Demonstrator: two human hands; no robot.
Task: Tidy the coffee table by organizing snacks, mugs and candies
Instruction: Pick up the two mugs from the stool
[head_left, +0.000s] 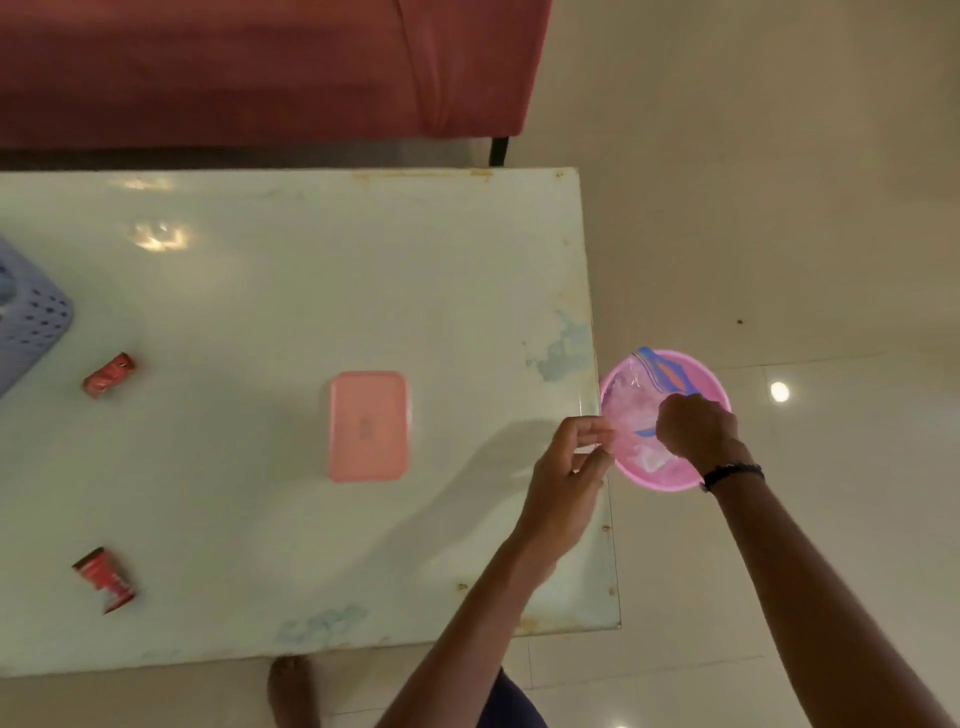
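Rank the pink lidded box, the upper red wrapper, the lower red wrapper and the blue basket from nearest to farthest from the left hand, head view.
From the left hand:
1. Pink lidded box, mid-table, just to its left.
2. Lower red wrapper, near left edge of the table.
3. Upper red wrapper, left side, only slightly farther.
4. Blue basket, far left edge of view.

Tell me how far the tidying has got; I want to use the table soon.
Partly done, it seems. The table is mostly bare, and the pink box sits closed. In hand: left hand and right hand hold a clear plastic wrapper over the pink bowl on the floor. Left: two red wrappers near the blue basket.
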